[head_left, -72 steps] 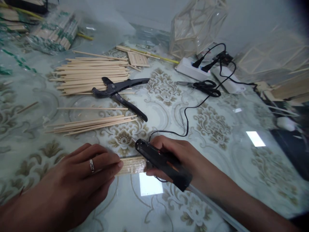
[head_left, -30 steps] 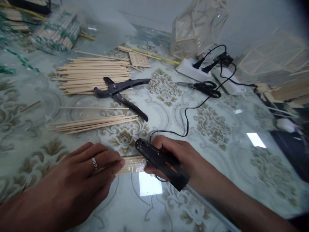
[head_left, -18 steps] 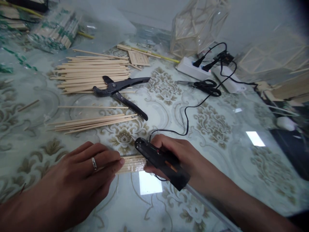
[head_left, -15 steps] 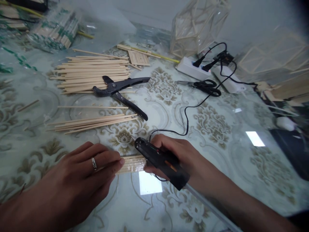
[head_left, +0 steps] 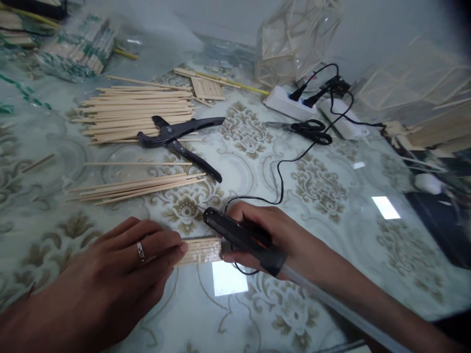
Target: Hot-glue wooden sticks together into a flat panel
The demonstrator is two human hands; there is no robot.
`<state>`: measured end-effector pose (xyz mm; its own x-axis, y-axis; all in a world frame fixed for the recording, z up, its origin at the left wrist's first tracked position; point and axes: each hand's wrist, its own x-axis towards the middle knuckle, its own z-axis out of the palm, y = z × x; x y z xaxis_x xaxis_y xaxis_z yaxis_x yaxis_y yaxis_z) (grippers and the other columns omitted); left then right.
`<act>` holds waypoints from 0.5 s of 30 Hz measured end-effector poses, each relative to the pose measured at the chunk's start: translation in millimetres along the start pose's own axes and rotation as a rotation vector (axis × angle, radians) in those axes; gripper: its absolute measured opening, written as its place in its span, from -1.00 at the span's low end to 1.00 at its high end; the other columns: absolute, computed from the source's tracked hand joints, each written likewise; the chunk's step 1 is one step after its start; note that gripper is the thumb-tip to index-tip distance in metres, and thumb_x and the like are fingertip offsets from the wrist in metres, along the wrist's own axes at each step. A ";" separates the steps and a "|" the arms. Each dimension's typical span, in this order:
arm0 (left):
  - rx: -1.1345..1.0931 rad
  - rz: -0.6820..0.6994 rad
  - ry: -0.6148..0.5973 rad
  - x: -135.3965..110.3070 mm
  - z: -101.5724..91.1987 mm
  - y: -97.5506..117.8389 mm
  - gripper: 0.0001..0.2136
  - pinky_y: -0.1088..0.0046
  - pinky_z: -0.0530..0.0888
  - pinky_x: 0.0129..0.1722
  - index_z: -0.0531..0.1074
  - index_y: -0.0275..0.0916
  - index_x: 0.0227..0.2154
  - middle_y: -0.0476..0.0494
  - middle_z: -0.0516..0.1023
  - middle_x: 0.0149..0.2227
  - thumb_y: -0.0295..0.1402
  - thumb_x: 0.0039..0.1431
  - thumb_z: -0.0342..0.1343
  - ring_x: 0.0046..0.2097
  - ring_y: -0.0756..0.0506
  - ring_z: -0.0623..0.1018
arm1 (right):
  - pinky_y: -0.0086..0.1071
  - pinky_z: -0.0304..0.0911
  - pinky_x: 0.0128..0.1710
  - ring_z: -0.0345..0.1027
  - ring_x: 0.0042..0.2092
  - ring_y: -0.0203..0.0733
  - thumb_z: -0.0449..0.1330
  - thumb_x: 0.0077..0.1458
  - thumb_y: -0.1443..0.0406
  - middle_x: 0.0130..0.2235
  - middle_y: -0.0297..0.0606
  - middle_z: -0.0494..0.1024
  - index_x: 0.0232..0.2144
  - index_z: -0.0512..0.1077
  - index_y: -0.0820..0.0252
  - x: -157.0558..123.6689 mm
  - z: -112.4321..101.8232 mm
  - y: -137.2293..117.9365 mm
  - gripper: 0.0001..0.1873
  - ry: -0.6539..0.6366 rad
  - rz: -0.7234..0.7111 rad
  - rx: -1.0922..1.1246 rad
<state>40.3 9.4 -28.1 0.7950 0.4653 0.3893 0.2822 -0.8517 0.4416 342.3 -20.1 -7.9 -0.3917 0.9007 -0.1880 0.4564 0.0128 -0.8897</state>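
Note:
A black hot glue gun (head_left: 241,235) is gripped in my right hand (head_left: 265,225), its metal nozzle pointing up and left. A long translucent glue stick (head_left: 331,299) sticks out of its back end. My left hand (head_left: 132,264), with a ring on one finger, is closed on the left part of a flat row of wooden sticks (head_left: 202,250). The row has a shiny, glue-like surface; its left end is hidden under my fingers and its right end lies behind my right hand. The nozzle is above the row, apart from it.
Beyond my hands lie loose wooden sticks (head_left: 147,189), black cutters (head_left: 171,135) across a larger stick pile (head_left: 128,108), and black scissors (head_left: 309,131). A black cord (head_left: 281,181) runs toward a white power strip (head_left: 290,104). Stick frames (head_left: 294,44) stand at the back.
My right hand has tilted the glue gun slightly, and its glue stick has swung right and up. My left hand stays on the stick row. The whole view has shifted a little.

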 end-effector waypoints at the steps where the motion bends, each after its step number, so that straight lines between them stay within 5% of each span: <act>1: 0.005 0.005 -0.001 -0.2 0.0 -0.1 -0.74 0.31 0.62 -0.05 0.56 -0.26 0.04 -0.10 0.71 -0.04 -0.61 0.48 0.05 -0.03 -0.10 0.65 | -0.44 0.19 -0.44 0.30 -0.41 -0.32 0.47 0.20 0.30 -0.35 -0.45 0.53 -0.27 0.44 0.10 0.2 -0.7 0.9 -0.75 0.004 0.009 0.007; 8: 0.009 -0.010 -0.002 -2.4 -1.6 0.3 -0.72 0.32 0.62 -0.05 0.56 -0.21 0.04 -0.08 0.72 -0.05 -0.59 0.49 0.02 -0.07 -0.10 0.67 | -0.36 0.39 -0.28 0.53 -0.30 -0.22 0.40 0.31 0.21 -0.27 -0.36 0.68 -0.21 0.51 0.09 1.5 -2.1 4.0 -0.85 0.100 0.082 0.014; 15: 0.016 -0.001 -0.006 -0.7 -0.9 -0.4 -0.71 0.28 0.63 -0.06 0.56 -0.22 0.04 -0.10 0.74 -0.04 -0.60 0.49 0.00 -0.06 -0.12 0.67 | -0.32 0.37 -0.30 0.53 -0.31 -0.18 0.36 0.35 0.17 -0.28 -0.34 0.68 -0.23 0.48 0.09 0.7 -4.7 -1.9 -0.82 0.107 0.108 -0.060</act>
<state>39.1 9.7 -27.8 0.7981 0.4645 0.3838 0.2913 -0.8550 0.4290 344.9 -17.5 -4.4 -0.2515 0.9395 -0.2327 0.5394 -0.0636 -0.8396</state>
